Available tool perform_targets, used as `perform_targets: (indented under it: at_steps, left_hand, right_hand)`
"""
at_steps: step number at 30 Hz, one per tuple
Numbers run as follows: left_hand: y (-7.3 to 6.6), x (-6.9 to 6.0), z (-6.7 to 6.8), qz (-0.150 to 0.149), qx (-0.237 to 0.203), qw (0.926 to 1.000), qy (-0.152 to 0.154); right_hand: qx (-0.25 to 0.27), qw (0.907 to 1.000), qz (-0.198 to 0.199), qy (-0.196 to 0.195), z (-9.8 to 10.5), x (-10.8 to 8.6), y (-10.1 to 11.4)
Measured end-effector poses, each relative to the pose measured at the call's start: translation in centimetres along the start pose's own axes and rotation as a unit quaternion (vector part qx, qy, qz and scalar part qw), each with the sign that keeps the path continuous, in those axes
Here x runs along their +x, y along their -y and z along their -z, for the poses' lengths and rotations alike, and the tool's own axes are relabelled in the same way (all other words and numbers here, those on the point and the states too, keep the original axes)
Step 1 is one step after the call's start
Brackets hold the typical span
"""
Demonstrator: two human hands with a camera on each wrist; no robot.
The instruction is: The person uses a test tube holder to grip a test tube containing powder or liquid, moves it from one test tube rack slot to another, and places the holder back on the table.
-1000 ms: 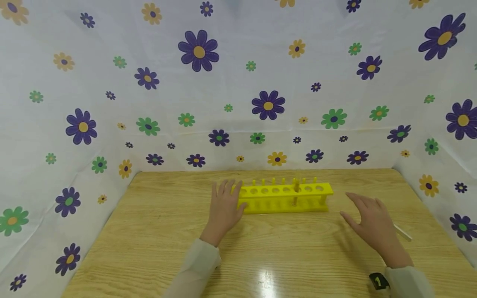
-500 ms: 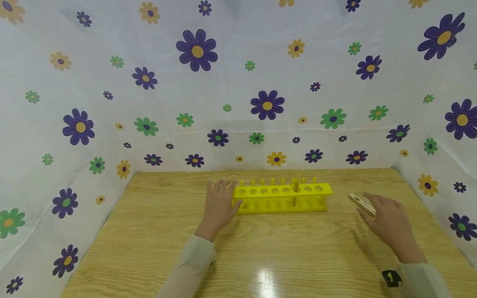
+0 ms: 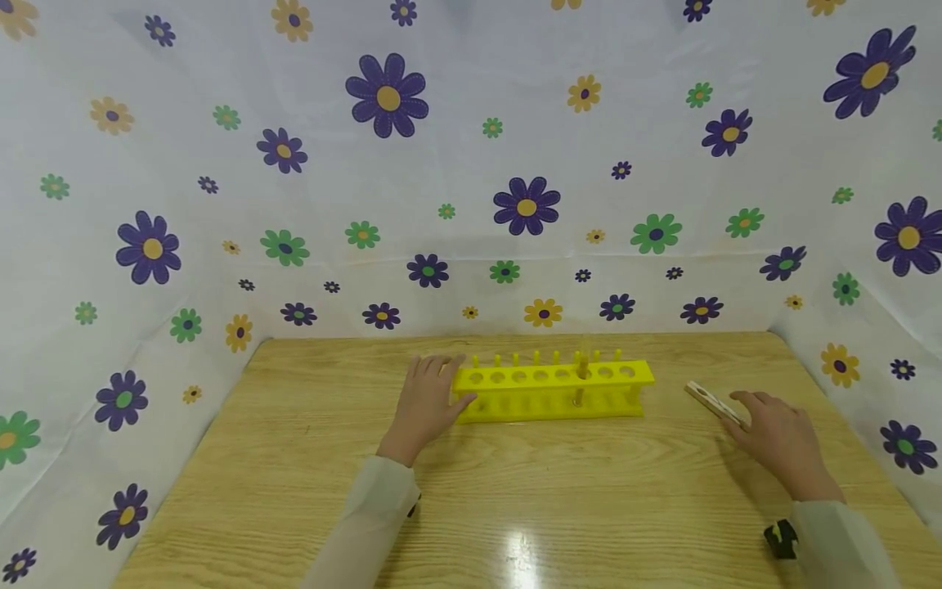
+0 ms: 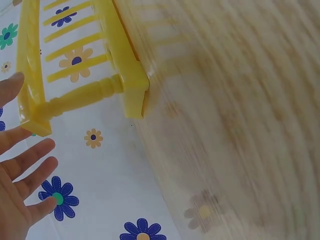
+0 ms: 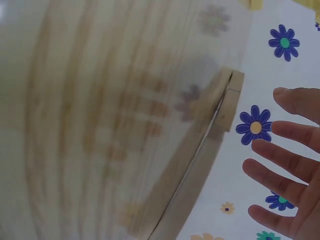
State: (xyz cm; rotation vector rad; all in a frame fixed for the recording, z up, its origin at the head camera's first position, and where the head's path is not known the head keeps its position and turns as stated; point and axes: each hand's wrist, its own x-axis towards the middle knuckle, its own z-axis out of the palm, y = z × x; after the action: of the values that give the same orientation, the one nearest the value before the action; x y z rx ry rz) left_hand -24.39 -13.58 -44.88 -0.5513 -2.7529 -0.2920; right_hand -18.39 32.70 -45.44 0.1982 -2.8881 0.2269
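A yellow test tube rack [image 3: 508,378] stands on the table, with a row of round holes along its top. One slim brownish test tube [image 3: 581,368] stands upright in a hole toward the right end. My left hand [image 3: 424,401] is at the rack's left end, its fingers extended; the left wrist view shows the thumb [image 4: 11,87] close against the top bar. A wooden test tube clamp [image 3: 710,401] lies slanted to the right of the rack. Beside its near end hovers my right hand [image 3: 780,438], fingers straight and apart from the wood in the right wrist view.
The wood-grain table [image 3: 559,483] reflects light near its front. A white flower-printed cloth [image 3: 471,164] hangs behind the table and along both sides. Pegs [image 3: 536,357] stand up along the rack's back.
My right hand has moved right, off the test tube clamp it covered earlier, and is now by its near end. My left hand and the rack have shifted slightly left in view.
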Motion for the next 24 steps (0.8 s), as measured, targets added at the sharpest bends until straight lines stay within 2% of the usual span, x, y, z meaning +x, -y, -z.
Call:
perform_targets:
  at_steps: [4, 16, 24]
  left_hand:
    - [0.3, 0.1, -0.1, -0.011, -0.009, 0.9999, 0.007]
    - [0.6, 0.3, -0.5, -0.010, -0.012, 0.9995, 0.025]
    - [0.6, 0.4, -0.4, -0.004, -0.022, 0.9991, 0.035]
  right_hand:
    - [-0.003, 0.9995, -0.001, 0.032, -0.5, 0.3, -0.8]
    - [0.022, 0.9927, -0.011, 0.118, -1.1, 1.5, -2.2]
    - [0.035, 0.9890, -0.018, 0.143, -1.4, 1.8, -2.6]
